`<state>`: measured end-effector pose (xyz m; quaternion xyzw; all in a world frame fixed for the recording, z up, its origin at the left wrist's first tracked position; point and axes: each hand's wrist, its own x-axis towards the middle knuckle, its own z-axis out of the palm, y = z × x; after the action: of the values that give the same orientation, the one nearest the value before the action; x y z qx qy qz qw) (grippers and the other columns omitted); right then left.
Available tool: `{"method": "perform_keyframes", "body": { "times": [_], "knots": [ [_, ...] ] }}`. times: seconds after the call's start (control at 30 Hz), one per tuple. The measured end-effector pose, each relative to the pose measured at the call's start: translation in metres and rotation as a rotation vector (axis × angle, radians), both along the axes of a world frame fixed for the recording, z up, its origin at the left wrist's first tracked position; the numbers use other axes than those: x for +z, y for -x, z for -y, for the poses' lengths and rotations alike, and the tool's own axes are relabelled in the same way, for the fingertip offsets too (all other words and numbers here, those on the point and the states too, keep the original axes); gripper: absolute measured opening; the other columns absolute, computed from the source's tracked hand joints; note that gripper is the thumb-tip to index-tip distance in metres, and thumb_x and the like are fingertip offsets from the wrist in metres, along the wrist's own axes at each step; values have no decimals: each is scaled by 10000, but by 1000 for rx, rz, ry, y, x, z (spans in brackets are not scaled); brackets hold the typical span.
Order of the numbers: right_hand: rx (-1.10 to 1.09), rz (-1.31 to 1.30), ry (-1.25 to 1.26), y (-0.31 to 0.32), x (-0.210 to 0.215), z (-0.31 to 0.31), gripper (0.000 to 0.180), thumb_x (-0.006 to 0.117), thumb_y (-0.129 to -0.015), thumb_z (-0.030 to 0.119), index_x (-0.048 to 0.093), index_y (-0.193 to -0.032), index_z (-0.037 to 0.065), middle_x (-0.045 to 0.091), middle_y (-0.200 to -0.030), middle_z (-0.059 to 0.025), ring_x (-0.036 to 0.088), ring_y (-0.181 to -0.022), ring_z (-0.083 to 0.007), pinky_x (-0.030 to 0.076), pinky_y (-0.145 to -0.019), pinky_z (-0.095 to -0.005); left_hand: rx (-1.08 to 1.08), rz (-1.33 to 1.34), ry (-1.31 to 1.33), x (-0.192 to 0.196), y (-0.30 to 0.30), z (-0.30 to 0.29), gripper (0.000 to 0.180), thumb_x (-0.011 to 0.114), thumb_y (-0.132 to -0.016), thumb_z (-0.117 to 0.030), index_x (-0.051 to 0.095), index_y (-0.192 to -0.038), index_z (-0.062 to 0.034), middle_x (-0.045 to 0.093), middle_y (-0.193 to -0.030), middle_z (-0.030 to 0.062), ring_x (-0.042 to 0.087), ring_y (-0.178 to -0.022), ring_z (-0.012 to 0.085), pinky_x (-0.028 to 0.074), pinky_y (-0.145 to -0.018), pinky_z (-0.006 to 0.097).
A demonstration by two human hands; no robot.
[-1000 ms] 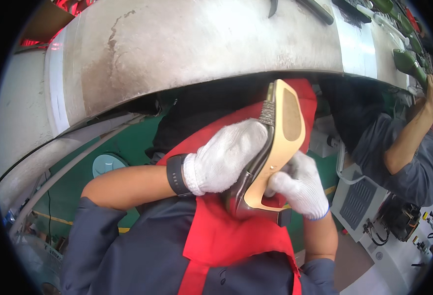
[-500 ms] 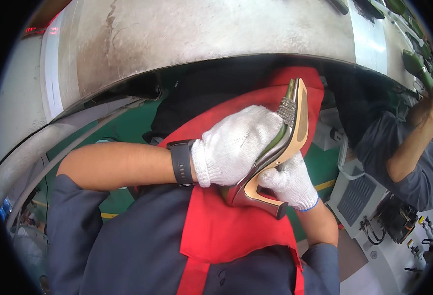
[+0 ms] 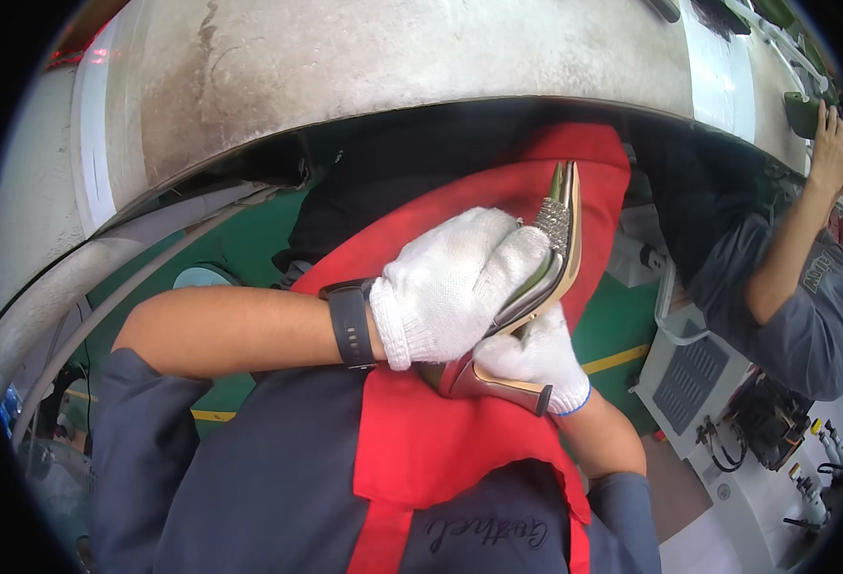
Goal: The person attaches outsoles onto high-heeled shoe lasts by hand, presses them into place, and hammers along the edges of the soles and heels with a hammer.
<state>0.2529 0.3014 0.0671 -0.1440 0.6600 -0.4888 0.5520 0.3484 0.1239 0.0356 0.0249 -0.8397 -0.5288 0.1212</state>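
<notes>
Item one: a high-heeled shoe [image 3: 547,273] with a tan sole, a metallic pointed toe and a band of glittering stones near the tip. It stands on edge above my red fabric apron [image 3: 440,430], toe up, slim dark-red heel low and pointing to my right.

Item two: my left hand [image 3: 450,292], in a white knitted cotton glove, is clenched around the shoe's middle from the left, fingers folded over the upper. A dark grey wristband [image 3: 350,323] sits just behind the glove cuff.

Item three: my right hand [image 3: 536,359], in a matching white knitted glove with a blue cuff edge, cups the shoe from below, pressed against the heel end and gripping it. Both hands grasp the shoe; it lies between them, touching both.

Item four: a dark script label on my grey work shirt [image 3: 278,497], below the apron's lower edge.

Item five: a broad, worn, pale curved conveyor surface [image 3: 393,57], well above the shoe, scuffed and stained.

Item six: a co-worker in a grey shirt [image 3: 789,316], to the right of the shoe, one bare hand [image 3: 832,134] raised to the conveyor's edge.
</notes>
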Motion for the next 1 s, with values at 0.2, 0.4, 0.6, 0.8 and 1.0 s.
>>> {"method": "perform_keyframes", "body": {
  "times": [0.2, 0.4, 0.6, 0.8, 1.0],
  "knots": [
    [209, -101, -24, 7, 21, 7, 743, 978, -747, 176, 631, -1381, 7, 738, -1216, -96, 705, -1133, -187, 582, -977, -382, 66, 133, -355, 29, 0, 7, 330, 599, -1077, -145, 637, -1315, 80, 679, -1198, 276, 696, -1091, 436, 551, -996, 447],
    [135, 26, 242, 35, 51, 94, 626, 920, -828, 166, 661, -1364, -25, 735, -1320, -150, 697, -1233, -211, 575, -1032, -393, 86, 54, -93, 114, 2, 92, 810, 957, -776, -270, 581, -1415, 57, 673, -1232, 206, 687, -1160, 296, 534, -1042, 421],
    [223, -519, 372, 53, 42, 183, 316, 706, -959, 86, 709, -1263, -1, 777, -1028, -164, 753, -911, -187, 598, -839, -368, 92, 207, 641, 123, 6, 210, 722, 822, -854, -250, 561, -1447, 68, 643, -1343, 297, 622, -1277, 471, 491, -1129, 481],
    [-77, -1478, 209, 159, 53, 202, 402, 664, -956, 72, 701, -1356, 95, 773, -1090, -186, 749, -993, -352, 587, -886, -441, 279, 222, 577, 106, 5, 210, 856, 818, -837, -239, 477, -1574, 31, 606, -1444, 285, 584, -1354, 466, 458, -1178, 477],
    [218, -1737, -63, 181, 39, 237, 510, 648, -925, 12, 655, -1429, 90, 706, -1217, -234, 697, -1096, -426, 558, -1015, -469, 261, 195, 504, 108, 27, 213, 942, 831, -821, -229, 421, -1632, 20, 645, -1382, 283, 620, -1275, 478, 487, -1126, 497]
  ]
}}
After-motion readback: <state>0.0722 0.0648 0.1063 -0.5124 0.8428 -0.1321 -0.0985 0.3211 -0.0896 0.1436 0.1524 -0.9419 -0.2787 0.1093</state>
